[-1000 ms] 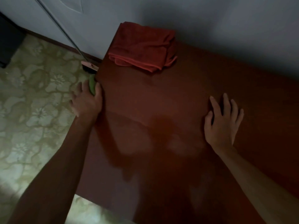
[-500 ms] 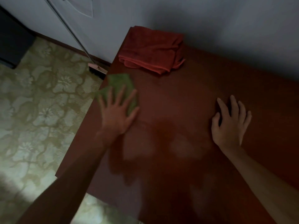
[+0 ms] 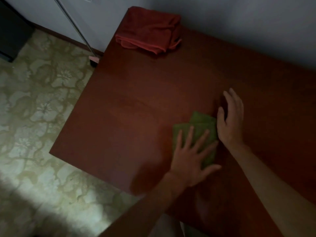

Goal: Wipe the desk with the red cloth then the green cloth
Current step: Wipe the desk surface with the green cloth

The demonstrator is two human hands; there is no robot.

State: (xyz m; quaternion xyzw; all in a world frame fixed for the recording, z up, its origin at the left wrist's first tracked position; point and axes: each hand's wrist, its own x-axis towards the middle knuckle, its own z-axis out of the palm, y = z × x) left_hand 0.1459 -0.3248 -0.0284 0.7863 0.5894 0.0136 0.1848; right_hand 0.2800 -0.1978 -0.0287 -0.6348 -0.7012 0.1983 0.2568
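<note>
So the left hand (image 3: 189, 156) is flat on the green cloth (image 3: 203, 127) with fingers spread and straight, pressing rather than clutching; the cloth sits folded on the desk (image 3: 136, 103) toward the near edge, right of the middle; the right hand (image 3: 230, 120) lies open on the wood just beside the cloth's right edge, maybe touching it, holding nothing. The red cloth (image 3: 148, 33) is folded up at the far left corner by the wall, untouched, so I'd guess we're in the green pass, second half of the job. For doing this bit well: keep the palm flat and the pressure even so the whole cloth face drags, not only the fingertips; run long overlapping strokes parallel to the near edge and work toward the far edge; the light is dim here, so streaks would be hard to spot, worth going slowly. That right hand is parked right in the cloth's path, so it should lift or shift before the cloth runs into it; same with the red cloth, since the corner under it won't get wiped unless it's moved. Also watch the fold; a loose corner pokes out at the top and could bunch up on a push stroke. There's a broom (image 3: 93, 59) leaning by the desk's left edge, not in the way.
</note>
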